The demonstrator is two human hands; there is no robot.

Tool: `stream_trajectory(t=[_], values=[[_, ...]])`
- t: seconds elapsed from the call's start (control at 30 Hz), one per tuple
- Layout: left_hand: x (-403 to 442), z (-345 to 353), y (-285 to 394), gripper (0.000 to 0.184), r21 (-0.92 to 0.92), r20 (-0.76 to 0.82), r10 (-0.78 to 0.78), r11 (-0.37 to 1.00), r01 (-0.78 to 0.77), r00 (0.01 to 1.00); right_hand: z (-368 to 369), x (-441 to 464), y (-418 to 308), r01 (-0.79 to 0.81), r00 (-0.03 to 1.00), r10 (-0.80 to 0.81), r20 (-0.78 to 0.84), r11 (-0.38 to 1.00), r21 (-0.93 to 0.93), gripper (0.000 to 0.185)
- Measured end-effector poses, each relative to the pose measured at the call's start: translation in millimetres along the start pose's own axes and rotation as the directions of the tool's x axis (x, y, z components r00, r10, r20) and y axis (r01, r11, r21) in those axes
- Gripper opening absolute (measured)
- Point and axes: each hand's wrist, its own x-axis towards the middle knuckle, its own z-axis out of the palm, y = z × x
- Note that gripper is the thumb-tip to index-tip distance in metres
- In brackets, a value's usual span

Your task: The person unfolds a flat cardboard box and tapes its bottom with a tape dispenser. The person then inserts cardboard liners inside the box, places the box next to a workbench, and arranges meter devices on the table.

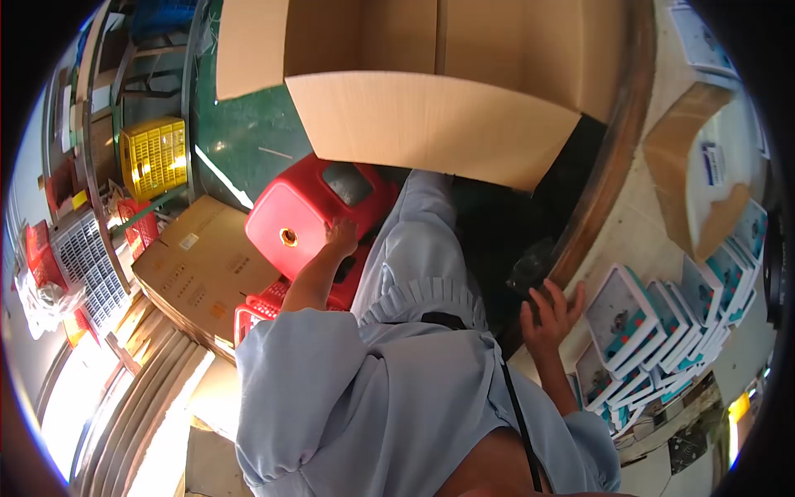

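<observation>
My left hand (340, 235) is curled at the edge of a red plastic stool (281, 211), which has a round hole in its seat and stands tilted at my left side. Part of its grip is hidden from view. On the right, my right hand (550, 319) is held with its fingers spread and nothing in it, beside stacked flat white-edged boxes (623, 319) with printed fronts. A large open cardboard box (431, 124) stands in front of my legs, its near flap folded out toward me.
A closed cardboard carton (203, 269) lies to the left, near a red basket (263, 302). Farther left, a rack holds a yellow crate (156, 157). A wooden table edge (609, 186) runs along the right, with a torn cardboard piece (675, 157) on the tabletop.
</observation>
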Motion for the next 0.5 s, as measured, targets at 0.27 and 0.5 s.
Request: stream_trajectory(t=[0.27, 0.5], values=[[89.9, 18.1, -54.8, 0.045, 0.355, 0.205, -0.073, 0.935, -0.005, 0.976, 3.1, -2.2, 5.1, -0.055, 0.998, 0.055, -0.005, 0.998, -0.026, 0.020], [141.2, 8.2, -52.1, 0.052, 0.591, 0.432, -0.072, 0.775, -0.222, 0.899, 4.2, -10.7, 9.4, -0.050, 0.997, 0.050, 0.062, 0.999, -0.010, 0.022]])
